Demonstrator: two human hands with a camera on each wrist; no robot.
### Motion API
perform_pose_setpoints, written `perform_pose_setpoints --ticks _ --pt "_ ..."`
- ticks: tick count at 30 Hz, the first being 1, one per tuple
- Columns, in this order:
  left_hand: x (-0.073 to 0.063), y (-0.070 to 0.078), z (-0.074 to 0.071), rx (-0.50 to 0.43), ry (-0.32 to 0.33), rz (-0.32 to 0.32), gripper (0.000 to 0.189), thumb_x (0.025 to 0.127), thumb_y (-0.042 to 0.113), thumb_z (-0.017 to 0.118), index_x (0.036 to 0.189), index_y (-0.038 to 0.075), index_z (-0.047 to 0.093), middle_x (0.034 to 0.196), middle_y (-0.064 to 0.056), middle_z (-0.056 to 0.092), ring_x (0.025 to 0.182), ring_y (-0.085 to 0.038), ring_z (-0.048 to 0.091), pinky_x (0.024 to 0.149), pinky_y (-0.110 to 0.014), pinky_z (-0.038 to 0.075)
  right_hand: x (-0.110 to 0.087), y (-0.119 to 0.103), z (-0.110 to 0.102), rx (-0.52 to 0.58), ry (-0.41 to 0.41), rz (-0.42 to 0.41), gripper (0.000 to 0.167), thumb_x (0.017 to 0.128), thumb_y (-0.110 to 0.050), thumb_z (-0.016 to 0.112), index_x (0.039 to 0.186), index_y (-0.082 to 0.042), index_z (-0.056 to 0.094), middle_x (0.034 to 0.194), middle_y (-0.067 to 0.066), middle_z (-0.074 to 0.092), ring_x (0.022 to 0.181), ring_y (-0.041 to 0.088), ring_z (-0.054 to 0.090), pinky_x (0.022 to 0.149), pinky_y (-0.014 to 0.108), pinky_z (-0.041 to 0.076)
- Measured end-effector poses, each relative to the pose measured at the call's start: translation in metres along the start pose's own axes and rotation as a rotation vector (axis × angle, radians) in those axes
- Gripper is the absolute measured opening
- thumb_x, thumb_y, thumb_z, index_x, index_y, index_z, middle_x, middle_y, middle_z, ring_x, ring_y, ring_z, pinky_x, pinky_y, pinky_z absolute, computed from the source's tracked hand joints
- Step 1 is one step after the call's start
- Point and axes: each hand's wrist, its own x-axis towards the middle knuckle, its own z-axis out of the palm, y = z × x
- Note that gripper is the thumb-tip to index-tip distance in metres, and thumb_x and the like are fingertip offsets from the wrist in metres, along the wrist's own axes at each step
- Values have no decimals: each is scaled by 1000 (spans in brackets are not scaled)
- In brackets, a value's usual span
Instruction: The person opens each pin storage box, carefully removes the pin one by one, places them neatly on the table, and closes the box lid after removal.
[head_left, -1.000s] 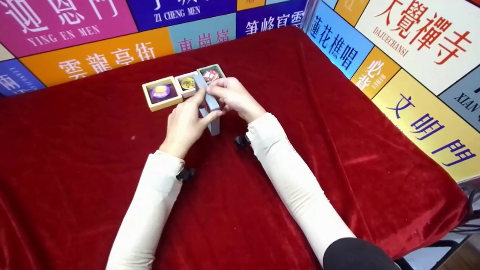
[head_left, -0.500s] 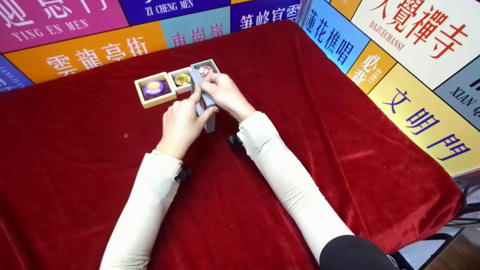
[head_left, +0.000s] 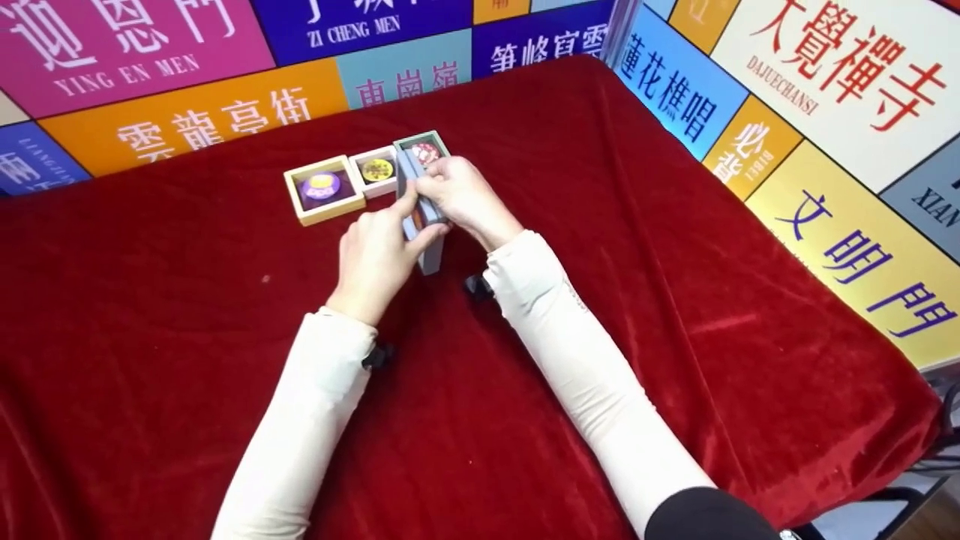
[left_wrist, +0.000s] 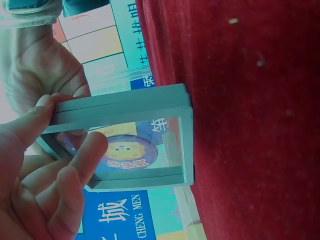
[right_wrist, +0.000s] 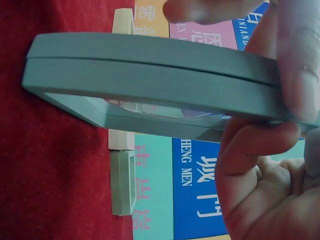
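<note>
A grey display frame [head_left: 430, 260] with a clear window stands on edge on the red cloth. A round badge [left_wrist: 127, 152] with a yellow figure shows in its window in the left wrist view. My left hand [head_left: 375, 251] grips the near upper part, its thumb on the edge and a fingertip [left_wrist: 97, 142] against the window. My right hand [head_left: 472, 196] pinches the upper edge between thumb and curled fingers. A thin seam runs along the frame's side [right_wrist: 150, 75] in the right wrist view. The hands hide part of the frame from above.
Behind the hands lie a yellow frame [head_left: 295, 196] with a purple badge [head_left: 320, 185], a white frame [head_left: 381, 190] with a yellow badge [head_left: 377, 170], and a green frame [head_left: 420, 137] with a red badge [head_left: 426, 154]. Printed panels [head_left: 217, 120] border the red cloth [head_left: 187, 315].
The grey frame has tilted slightly, and more of its window side shows from above. Both hands keep hold of it. The head view has shifted a little.
</note>
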Motion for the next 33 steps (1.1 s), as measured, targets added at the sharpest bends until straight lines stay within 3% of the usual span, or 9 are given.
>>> perform_pose_setpoints --ticks 7,14,17,26,28,30,33 --pt "0 -1 1 8 13 19 62 82 52 66 136 24 53 67 -17 61 64 -37 60 58 -49 47 0 4 0 37 23 -1 14 88 -8 58 78 1 64 66 -1 56 57 6 55 52 19 46" --pt "0 -4 -3 65 35 45 62 81 51 67 134 22 55 65 -16 61 60 -37 59 56 -50 48 -1 3 3 -95 44 -27 21 90 -18 58 89 0 69 60 -7 56 58 3 53 54 17 44" --pt "0 -6 -6 88 32 48 62 81 52 66 134 21 55 65 -16 61 60 -37 59 55 -50 47 -1 1 4 -145 49 -25 23 91 -21 58 94 -2 69 67 -6 59 61 3 54 55 17 45" --pt "0 -5 -7 112 36 66 61 84 52 63 135 20 54 68 -16 63 61 -37 59 54 -49 47 -1 0 4 -186 49 -18 24 93 -26 56 96 -4 67 70 -4 59 60 5 55 53 20 48" --pt "0 -6 -7 99 36 65 61 84 52 64 135 20 54 82 -15 69 69 -37 63 58 -50 50 -1 0 3 -228 54 -31 24 93 -26 55 94 -6 67 68 -6 57 63 5 55 56 19 47" --pt "0 -6 -7 60 26 54 63 83 51 66 136 20 52 109 -12 69 88 -35 67 67 -50 52 -1 -1 3 -282 67 -49 24 94 -27 55 93 -7 67 68 -6 56 65 6 54 58 18 45" --pt "1 -8 -7 -6 -7 41 67 82 48 68 140 22 47 143 -4 51 118 -28 60 80 -50 52 0 -1 3 -360 85 -83 25 94 -28 53 92 -9 68 69 -6 55 70 7 53 62 17 41"
